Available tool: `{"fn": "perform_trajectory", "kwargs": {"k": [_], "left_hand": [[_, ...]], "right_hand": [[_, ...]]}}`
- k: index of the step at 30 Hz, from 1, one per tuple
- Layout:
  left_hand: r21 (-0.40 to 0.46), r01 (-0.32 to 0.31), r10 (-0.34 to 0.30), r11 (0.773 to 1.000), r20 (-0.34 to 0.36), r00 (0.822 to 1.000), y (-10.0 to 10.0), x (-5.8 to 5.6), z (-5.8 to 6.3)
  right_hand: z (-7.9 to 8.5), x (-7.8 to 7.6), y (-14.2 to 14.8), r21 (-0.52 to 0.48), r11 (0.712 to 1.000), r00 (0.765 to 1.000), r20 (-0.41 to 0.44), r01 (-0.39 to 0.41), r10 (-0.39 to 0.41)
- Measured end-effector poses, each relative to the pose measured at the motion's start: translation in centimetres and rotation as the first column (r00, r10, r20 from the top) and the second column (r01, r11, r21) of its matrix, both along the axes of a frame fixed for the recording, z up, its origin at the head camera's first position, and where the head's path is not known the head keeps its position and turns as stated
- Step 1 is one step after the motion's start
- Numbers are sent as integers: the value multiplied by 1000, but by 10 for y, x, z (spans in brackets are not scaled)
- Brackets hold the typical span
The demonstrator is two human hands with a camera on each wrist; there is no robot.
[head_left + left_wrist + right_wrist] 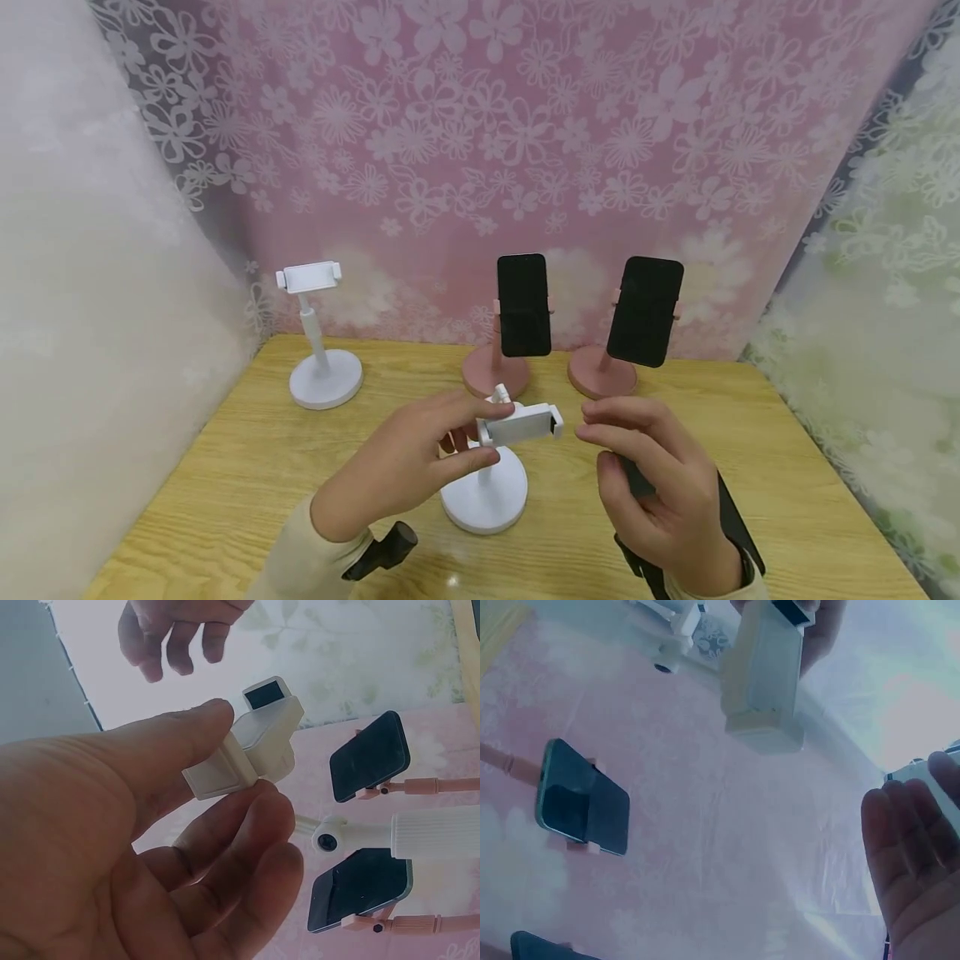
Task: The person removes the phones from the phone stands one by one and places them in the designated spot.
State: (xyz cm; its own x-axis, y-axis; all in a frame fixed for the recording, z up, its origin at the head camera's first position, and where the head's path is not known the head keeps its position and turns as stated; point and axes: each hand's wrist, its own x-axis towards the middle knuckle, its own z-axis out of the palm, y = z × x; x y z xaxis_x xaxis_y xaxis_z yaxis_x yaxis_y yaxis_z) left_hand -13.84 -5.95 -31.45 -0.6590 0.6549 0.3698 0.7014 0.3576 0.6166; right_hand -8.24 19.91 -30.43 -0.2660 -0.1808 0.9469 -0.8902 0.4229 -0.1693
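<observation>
In the head view, a white phone stand (485,500) with a round base stands near the middle of the table. My left hand (416,450) pinches the left end of its clamp (522,426) between thumb and fingers. The left wrist view shows the thumb on the clamp's end piece (221,772), with fingertips beneath. To the right of the clamp, apart from it, is my right hand (660,479), its fingers loosely bent. In the right wrist view its fingers (911,825) hold nothing. A black phone (738,521) lies partly hidden behind that hand.
Two pink stands hold upright black phones, one phone (524,305) at the back middle and another phone (646,311) at the back right. A second white stand (326,379) stands at the back left. A floral curtain (465,150) hangs behind the wooden table (247,467).
</observation>
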Motion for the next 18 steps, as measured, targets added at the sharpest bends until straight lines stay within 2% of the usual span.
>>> {"fn": "perform_trajectory", "kwargs": {"k": [4, 7, 10, 13, 18], "left_hand": [[-3, -10, 10, 1000, 0, 1000, 0, 1, -1], [-10, -19, 19, 1000, 13, 1000, 0, 1, -1], [-18, -28, 28, 999, 18, 999, 1, 2, -1], [-25, -33, 33, 999, 17, 999, 1, 2, -1], [-32, -35, 35, 999, 13, 999, 2, 3, 1]], "right_hand": [[-5, -1, 2, 43, 998, 997, 60, 48, -51], [-8, -1, 4, 85, 990, 981, 148, 110, -122], [-10, -1, 4, 112, 984, 964, 211, 138, -159], [-12, -3, 3, 128, 982, 960, 224, 140, -167], [-13, -3, 1, 136, 984, 968, 205, 117, -144]]}}
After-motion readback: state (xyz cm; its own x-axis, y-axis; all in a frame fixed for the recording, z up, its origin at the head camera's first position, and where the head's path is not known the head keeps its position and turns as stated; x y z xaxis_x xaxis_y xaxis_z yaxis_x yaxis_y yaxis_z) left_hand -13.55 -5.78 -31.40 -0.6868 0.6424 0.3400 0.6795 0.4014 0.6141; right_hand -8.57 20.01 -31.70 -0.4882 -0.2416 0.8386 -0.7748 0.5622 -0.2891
